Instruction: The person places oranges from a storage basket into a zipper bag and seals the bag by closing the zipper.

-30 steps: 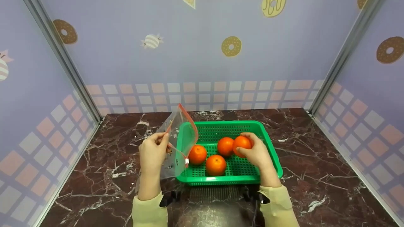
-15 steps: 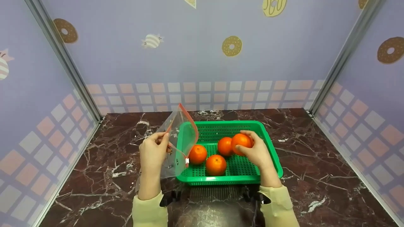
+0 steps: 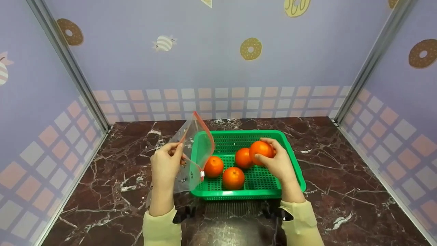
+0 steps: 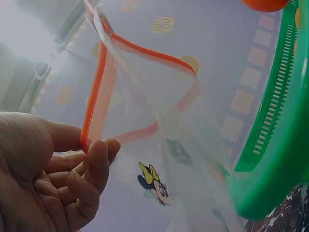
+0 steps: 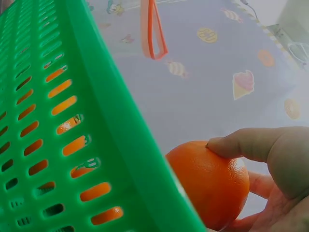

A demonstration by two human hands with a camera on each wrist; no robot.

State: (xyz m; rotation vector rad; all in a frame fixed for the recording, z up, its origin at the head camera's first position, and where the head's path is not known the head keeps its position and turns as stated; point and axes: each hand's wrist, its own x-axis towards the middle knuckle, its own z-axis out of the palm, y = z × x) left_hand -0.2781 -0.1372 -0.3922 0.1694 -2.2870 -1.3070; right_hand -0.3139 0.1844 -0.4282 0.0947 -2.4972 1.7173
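My left hand (image 3: 166, 165) pinches the red-edged mouth of a clear zip bag (image 3: 198, 143), which stands open toward the right. In the left wrist view, thumb and fingers grip the orange zip strip (image 4: 98, 96), and a cartoon print shows on the plastic. My right hand (image 3: 279, 163) grips an orange (image 3: 261, 152) over the right part of the green basket (image 3: 285, 147). The right wrist view shows the thumb on top of this orange (image 5: 207, 183), fingers curled beneath. Three more oranges lie in the basket, one (image 3: 243, 158) partly behind the held one.
Another orange (image 3: 233, 178) sits near the basket's front wall, and a third (image 3: 214, 166) lies at its left, beside the bag's white slider (image 3: 202, 174). The basket stands on a dark red marbled tabletop (image 3: 116, 164). Patterned panels (image 3: 218, 68) enclose the back and sides.
The right hand has raised its orange slightly, moving it up and a little left in the head view. The left hand and bag have stayed in place.
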